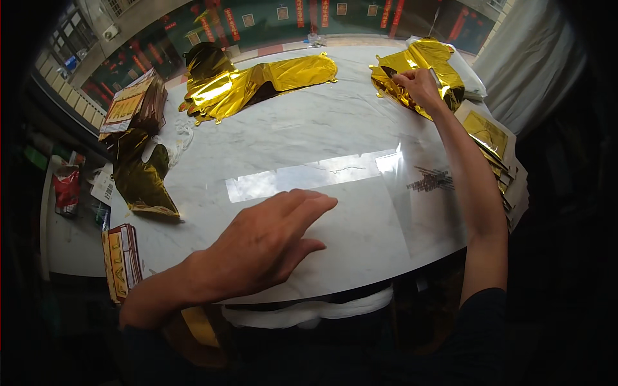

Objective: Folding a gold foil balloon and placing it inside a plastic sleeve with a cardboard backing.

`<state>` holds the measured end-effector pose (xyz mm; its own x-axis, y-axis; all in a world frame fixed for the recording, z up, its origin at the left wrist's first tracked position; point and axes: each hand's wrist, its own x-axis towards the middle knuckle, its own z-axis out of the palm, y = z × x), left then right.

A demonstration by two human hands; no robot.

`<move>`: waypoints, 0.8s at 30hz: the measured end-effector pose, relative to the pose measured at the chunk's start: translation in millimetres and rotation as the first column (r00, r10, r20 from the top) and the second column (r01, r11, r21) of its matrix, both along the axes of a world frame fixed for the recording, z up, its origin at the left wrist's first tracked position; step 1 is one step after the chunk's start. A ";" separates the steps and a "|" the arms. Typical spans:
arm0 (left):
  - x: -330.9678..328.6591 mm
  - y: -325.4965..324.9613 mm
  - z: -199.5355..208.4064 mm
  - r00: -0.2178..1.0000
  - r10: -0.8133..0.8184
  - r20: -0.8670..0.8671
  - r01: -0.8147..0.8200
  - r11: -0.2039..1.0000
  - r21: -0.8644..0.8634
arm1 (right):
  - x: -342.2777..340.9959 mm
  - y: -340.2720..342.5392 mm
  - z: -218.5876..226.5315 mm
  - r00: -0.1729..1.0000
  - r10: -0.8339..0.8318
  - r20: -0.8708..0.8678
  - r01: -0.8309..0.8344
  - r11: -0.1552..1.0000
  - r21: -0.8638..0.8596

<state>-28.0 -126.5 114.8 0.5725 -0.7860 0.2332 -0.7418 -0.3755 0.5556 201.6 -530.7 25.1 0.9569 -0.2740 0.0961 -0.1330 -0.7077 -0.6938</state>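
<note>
My right hand (421, 89) reaches to the far right of the table, thumb and fingers pinched on the edge of a flat gold foil balloon (428, 56) in a shiny pile. Over the near middle of the white marbled tabletop (347, 241), my left hand (261, 238) holds nothing, its thumb apart from the extended fingers. More flat gold foil balloons (290, 69) lie in a spread heap at the far left-centre. Another gold foil balloon (138, 177) lies by the left edge, darker and partly folded.
Stacked printed packets (134, 106) stand at the far left; a smaller packet stack (121, 260) sits at the near left. White string (180, 143) is bunched beside the foil. Gold-filled packets (490, 145) line the right edge. Dark thin strips (430, 180) lie beside my right forearm.
</note>
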 end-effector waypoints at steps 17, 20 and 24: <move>275.1 -209.6 -85.3 0.968 0.136 0.212 -0.171 0.973 0.156 | 15.1 -25.9 -1.9 1.000 -0.019 0.004 0.019 0.998 -0.056; 294.7 -219.1 -99.2 0.979 0.101 0.178 -0.135 0.973 0.187 | 12.0 -20.9 5.5 0.995 0.074 -0.063 -0.058 0.972 0.227; 299.6 -228.2 -111.2 0.948 0.052 0.313 -0.126 0.967 0.221 | 21.3 -39.2 26.8 0.992 0.075 -0.097 -0.061 0.989 0.135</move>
<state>271.6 -354.7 3.6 0.5740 -0.7884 0.2211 -0.8180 -0.5400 0.1982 222.8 -569.9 51.8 0.9767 -0.2117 -0.0354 -0.1624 -0.6208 -0.7670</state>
